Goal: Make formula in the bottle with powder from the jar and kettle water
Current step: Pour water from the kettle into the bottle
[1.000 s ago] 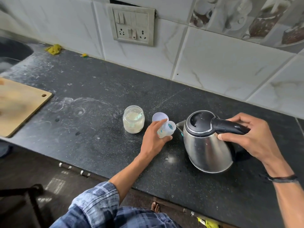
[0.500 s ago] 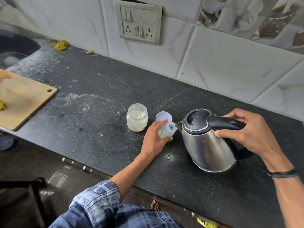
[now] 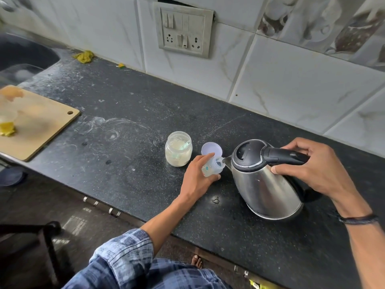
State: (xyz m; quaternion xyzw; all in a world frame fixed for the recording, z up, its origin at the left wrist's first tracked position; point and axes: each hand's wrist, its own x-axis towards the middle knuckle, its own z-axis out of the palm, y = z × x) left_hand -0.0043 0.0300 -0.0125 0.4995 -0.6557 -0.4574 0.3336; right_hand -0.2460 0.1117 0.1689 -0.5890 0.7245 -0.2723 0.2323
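Note:
My left hand (image 3: 198, 178) grips a small clear bottle (image 3: 211, 167), tilted with its open mouth toward the kettle. My right hand (image 3: 312, 165) holds the black handle of the steel kettle (image 3: 264, 184), which is tipped to the left so its spout touches the bottle's mouth. An open glass jar (image 3: 178, 151) of pale powder with a scoop inside stands just left of the bottle. A round white lid (image 3: 211, 149) lies on the counter behind the bottle.
The dark stone counter (image 3: 125, 163) runs to a tiled wall with a socket panel (image 3: 184, 30). A wooden cutting board (image 3: 35, 122) lies at the left edge, with a sink (image 3: 23, 57) behind it. A small water spill (image 3: 215, 200) sits by the kettle.
The kettle has tipped further left and its spout has reached the bottle's mouth. My left hand has tilted the bottle toward the spout.

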